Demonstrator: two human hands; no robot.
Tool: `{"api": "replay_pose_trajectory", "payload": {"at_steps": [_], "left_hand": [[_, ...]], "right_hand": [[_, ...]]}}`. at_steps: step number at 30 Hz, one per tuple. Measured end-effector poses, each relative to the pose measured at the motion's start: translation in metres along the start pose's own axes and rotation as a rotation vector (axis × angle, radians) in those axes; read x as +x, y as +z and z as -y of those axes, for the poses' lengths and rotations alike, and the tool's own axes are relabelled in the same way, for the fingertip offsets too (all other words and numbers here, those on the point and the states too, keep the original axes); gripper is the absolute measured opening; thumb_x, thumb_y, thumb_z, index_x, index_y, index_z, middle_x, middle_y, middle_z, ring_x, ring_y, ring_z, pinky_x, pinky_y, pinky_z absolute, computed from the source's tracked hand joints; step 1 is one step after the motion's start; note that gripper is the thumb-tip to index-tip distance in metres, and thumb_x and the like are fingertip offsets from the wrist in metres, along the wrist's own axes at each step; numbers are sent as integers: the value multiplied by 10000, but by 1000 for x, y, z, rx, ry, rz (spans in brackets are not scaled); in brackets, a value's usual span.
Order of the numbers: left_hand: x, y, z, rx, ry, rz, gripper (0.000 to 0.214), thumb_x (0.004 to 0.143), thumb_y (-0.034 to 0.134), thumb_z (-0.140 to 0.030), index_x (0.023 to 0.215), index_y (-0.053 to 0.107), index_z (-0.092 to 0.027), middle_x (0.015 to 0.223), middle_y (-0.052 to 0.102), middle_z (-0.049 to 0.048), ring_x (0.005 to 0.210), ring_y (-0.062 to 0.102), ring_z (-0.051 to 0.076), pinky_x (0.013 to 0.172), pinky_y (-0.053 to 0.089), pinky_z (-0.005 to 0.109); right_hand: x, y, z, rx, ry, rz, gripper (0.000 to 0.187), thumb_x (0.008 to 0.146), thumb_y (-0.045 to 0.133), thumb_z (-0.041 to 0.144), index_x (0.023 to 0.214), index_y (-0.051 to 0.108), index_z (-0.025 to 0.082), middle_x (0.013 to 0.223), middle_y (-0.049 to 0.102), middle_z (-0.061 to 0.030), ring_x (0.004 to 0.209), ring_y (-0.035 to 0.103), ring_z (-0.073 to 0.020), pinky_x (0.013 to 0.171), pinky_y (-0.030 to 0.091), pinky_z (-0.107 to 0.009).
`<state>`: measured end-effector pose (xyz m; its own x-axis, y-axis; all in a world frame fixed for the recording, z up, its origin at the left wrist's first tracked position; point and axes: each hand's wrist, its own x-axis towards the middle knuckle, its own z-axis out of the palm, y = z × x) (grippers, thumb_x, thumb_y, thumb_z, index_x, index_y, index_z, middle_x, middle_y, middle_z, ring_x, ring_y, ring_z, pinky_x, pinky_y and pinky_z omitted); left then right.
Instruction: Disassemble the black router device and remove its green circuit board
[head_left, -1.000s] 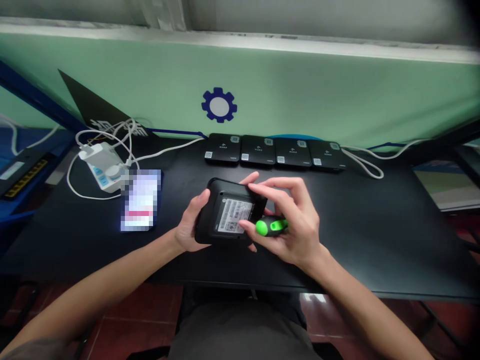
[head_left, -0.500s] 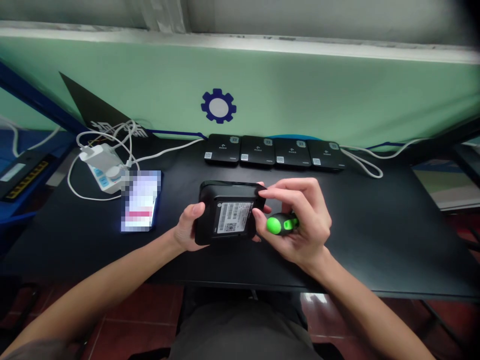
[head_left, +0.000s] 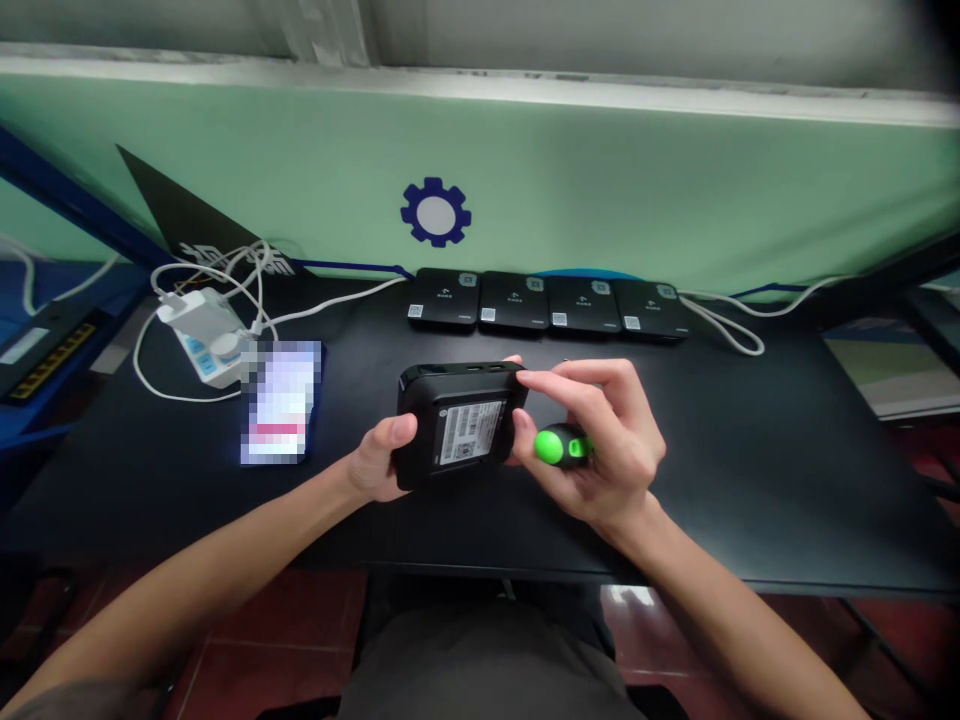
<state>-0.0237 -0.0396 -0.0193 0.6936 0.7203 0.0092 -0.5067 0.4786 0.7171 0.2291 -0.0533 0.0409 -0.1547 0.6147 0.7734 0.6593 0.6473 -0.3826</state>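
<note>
My left hand [head_left: 379,460] grips the left side of a small black box-shaped device [head_left: 459,425], held above the black desk [head_left: 750,450] with its white label facing me. My right hand [head_left: 600,445] is closed around a screwdriver with a green and black handle [head_left: 561,446], tucked in the palm. The index finger and thumb of that hand touch the device's right edge. The screwdriver's shaft is hidden behind the hand.
Several matching black devices [head_left: 547,301] line the back of the desk against a green panel. A lit phone [head_left: 279,400] lies left of my hands, beside a white power strip [head_left: 202,335] with white cables. Another white cable [head_left: 731,325] loops at the back right.
The device has been turned and tipped more upright in my hands, its top edge now facing the camera. My right hand with the screwdriver shifted slightly right.
</note>
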Motion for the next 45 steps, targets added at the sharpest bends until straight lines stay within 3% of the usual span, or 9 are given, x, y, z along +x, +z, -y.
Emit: {"api": "replay_pose_trajectory", "payload": {"at_steps": [7,22,28,38,45], "left_hand": [[15,19,-13,237,52,15,1074,842,939,-727,1724,581,-230,1519,768,210,1513,677,466,1277,548,593],[17,18,-12,175,36,14,1063,873,899,-760,1750,553,-268,1541,761,190,1529,669,463,1256,581,580],[15,19,-12,141,-9,28,986,918,842,-788,1706,612,-241,1505,782,190,1490,704,447,1237,599,568],[22,26,-15,211,53,20,1082,878,928,-667,1788,495,-273,1620,702,196,1495,688,445,1317,492,614],[25,18,-25,544,214,129,1205,716,1050,-419,1788,510,-315,1657,660,172,1537,626,446,1366,417,588]], "right_hand": [[-1,-3,-1,-46,-31,37,419,968,850,164,1381,795,212,1144,724,-77,787,727,-151,664,647,-313],[6,-6,-6,-14,-39,173,373,1038,782,160,1411,779,155,999,735,-57,752,688,-138,627,560,-291],[8,-6,-3,22,2,152,291,1042,764,159,1332,787,163,944,722,-40,748,678,-133,650,558,-277],[6,-4,-3,8,3,80,234,1016,767,133,1244,792,179,919,731,-35,756,708,-135,661,572,-264],[2,-7,-3,-25,-120,11,285,979,794,116,1235,781,240,872,759,-4,629,658,-125,559,532,-279]]}}
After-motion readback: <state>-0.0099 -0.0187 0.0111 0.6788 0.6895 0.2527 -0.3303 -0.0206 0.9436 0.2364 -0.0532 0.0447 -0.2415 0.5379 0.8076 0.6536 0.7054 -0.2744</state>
